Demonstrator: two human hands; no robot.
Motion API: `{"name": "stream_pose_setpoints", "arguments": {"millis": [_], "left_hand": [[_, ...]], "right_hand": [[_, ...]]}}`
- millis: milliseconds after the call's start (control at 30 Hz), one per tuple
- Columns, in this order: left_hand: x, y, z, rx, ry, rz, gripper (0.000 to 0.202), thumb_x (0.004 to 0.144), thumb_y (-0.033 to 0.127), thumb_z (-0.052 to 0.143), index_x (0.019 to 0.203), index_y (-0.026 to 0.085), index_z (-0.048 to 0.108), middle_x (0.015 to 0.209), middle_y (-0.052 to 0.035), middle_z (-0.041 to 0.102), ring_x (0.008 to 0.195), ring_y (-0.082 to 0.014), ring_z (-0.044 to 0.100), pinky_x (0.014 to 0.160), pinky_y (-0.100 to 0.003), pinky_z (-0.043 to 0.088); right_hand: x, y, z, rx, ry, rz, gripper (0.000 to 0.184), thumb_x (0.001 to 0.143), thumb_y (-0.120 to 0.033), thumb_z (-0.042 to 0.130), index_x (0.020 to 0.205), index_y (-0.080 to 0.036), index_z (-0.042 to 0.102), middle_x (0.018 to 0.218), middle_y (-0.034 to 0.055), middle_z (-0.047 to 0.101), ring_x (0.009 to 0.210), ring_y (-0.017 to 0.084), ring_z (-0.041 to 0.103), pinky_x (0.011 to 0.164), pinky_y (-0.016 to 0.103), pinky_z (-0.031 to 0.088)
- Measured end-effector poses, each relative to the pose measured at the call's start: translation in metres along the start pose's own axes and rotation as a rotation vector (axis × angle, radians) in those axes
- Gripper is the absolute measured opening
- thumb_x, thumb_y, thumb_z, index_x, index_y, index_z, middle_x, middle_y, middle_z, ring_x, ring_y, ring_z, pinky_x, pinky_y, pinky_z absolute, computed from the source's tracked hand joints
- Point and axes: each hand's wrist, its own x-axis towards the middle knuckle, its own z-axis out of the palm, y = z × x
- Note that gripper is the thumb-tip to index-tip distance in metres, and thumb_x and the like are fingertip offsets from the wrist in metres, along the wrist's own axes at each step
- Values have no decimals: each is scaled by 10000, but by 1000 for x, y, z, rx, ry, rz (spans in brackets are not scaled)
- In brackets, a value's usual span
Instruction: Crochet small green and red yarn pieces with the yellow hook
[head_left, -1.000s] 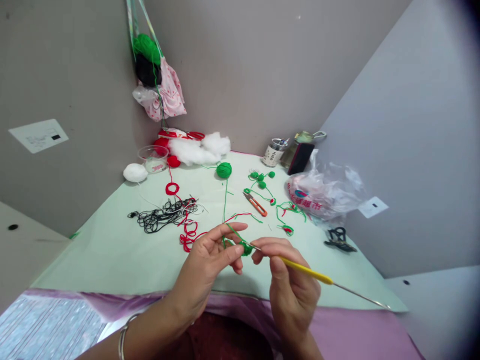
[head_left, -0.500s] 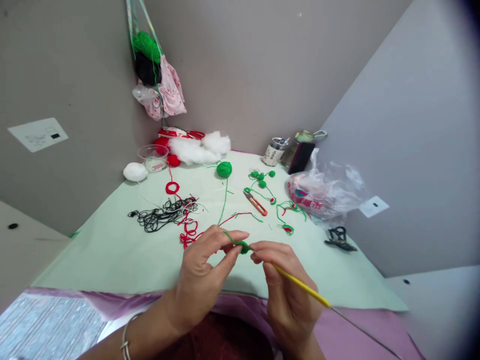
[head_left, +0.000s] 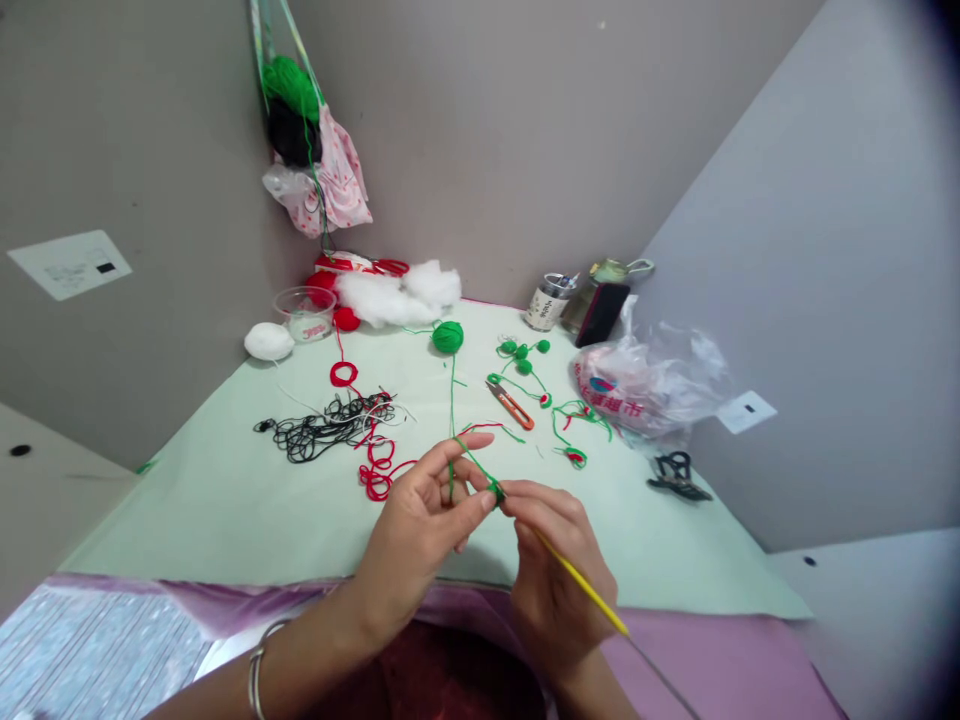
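My left hand [head_left: 424, 525] pinches a small green crochet piece [head_left: 495, 490] between thumb and fingers, with green yarn looped over the index finger. That yarn runs up the table to a green yarn ball [head_left: 448, 337]. My right hand [head_left: 551, 570] is closed around a yellow-handled crochet hook [head_left: 581, 590], whose tip meets the green piece. Both hands hover over the near edge of the pale green table [head_left: 225, 500].
Tangled black thread [head_left: 322, 430] and red yarn loops [head_left: 375, 470] lie to the left. Orange snips [head_left: 511, 406], small green crocheted pieces [head_left: 525, 360], a plastic bag [head_left: 645, 385], a black clip [head_left: 679, 475], white stuffing [head_left: 397, 295] and a tin [head_left: 546, 303] sit farther back.
My right hand turned so the hook's handle swung down toward me. My left hand shifted slightly and the yarn strand now stands more taut over the index finger.
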Motion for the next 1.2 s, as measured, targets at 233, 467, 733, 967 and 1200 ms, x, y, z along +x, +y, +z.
{"name": "stream_pose_setpoints", "arguments": {"millis": [233, 467, 733, 967, 1200], "left_hand": [[0, 9, 5, -179, -13, -122, 505, 779, 234, 899, 1256, 200, 736, 792, 54, 593, 526, -20, 369, 461, -167, 287], [0, 12, 6, -254, -47, -174, 446, 785, 228, 896, 1202, 177, 744, 768, 59, 578, 496, 0, 338, 455, -169, 252], [0, 5, 6, -141, -5, -80, 472, 782, 223, 902, 1229, 212, 750, 827, 43, 613, 532, -16, 392, 475, -171, 292], [2, 8, 4, -336, -81, -301, 455, 788, 238, 895, 1218, 159, 770, 685, 84, 477, 471, 5, 237, 444, -159, 224], [2, 11, 5, -233, -58, -181, 366, 792, 243, 883, 1145, 193, 802, 778, 47, 560, 470, 11, 312, 449, -174, 243]], "right_hand": [[1, 0, 1, 35, 28, 31, 381, 949, 39, 540, 1196, -206, 698, 1064, 64, 756, 976, 172, 733, 816, 301, 606], [4, -2, -3, 187, 61, 196, 302, 990, -30, 526, 1097, -235, 720, 963, 27, 752, 859, 166, 706, 718, 298, 578], [-3, 4, -2, -12, 19, 83, 319, 983, -35, 569, 1160, -248, 728, 1005, 47, 757, 891, 190, 732, 740, 324, 603], [-9, 10, -1, -42, 59, 60, 326, 995, -65, 577, 1188, -268, 743, 1047, 56, 736, 928, 198, 702, 748, 340, 586], [5, 9, -3, 529, 135, 452, 197, 1046, -188, 571, 1028, -253, 755, 907, 23, 707, 799, 162, 619, 695, 313, 519]]}}
